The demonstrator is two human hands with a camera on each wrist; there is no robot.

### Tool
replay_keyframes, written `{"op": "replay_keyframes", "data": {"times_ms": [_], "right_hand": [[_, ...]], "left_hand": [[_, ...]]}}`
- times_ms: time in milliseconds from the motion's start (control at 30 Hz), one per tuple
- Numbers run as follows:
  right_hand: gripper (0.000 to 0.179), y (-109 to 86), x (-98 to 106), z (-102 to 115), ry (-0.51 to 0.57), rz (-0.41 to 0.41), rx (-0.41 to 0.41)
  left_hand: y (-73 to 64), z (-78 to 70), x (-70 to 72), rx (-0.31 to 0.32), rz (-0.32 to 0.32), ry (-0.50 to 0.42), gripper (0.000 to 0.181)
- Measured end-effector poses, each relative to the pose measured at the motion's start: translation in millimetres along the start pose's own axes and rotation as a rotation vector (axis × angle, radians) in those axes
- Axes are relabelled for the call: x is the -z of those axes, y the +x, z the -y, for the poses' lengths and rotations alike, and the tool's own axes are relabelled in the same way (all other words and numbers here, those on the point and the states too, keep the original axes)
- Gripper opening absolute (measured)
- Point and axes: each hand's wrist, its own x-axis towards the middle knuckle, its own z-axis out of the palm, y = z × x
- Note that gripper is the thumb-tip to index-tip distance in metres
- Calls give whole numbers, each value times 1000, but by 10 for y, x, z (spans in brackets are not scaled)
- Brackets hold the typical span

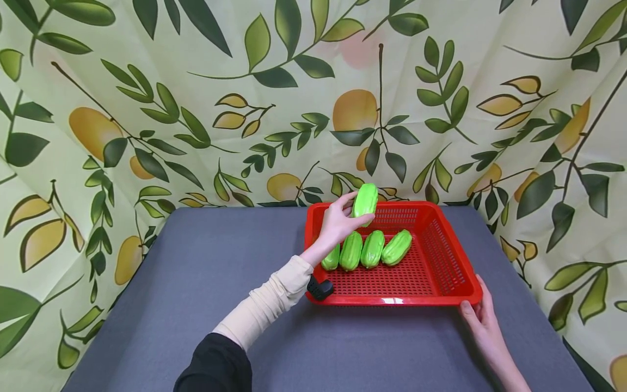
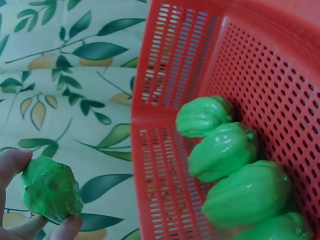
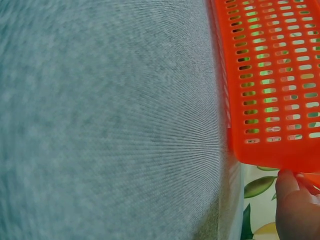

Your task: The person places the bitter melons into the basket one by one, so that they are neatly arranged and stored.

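Note:
My left hand (image 1: 339, 219) pinches a bright green, ribbed fruit (image 1: 365, 200), perhaps a chayote, between thumb and fingers. It holds this fruit over the far left part of a red plastic basket (image 1: 392, 300). The left wrist view shows the held fruit (image 2: 50, 187) end-on, apart from the basket wall (image 2: 162, 180). Several like green fruits (image 1: 372, 249) lie side by side in the left half of the basket, one partly hidden by my left wrist. My right hand (image 1: 482, 318) grips the basket's near right corner, thumb on the rim; the right wrist view shows that hand (image 3: 297, 210) at the corner.
The basket stands on a table with a grey-blue cloth (image 1: 220, 250), right of the middle. Behind and at both sides hangs a leaf-and-fruit patterned curtain (image 1: 303, 109). A black strap piece (image 1: 320, 288) on my left wrist is close to the basket's near left corner.

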Motion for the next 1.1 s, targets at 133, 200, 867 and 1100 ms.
{"op": "replay_keyframes", "data": {"times_ms": [133,200,867,1100], "right_hand": [[67,-9,2,-7,10,-2,4],[66,-14,-2,-12,2,-6,7],[67,-2,-9,-10,-23,-14,-32],[67,-1,-1,-10,-21,-22,-5]], "left_hand": [[78,66,-107,1,6,27,64],[116,99,-154,-3,11,31,64],[244,184,-505,-35,70,192,64],[297,239,-622,-110,119,317,65]]}}
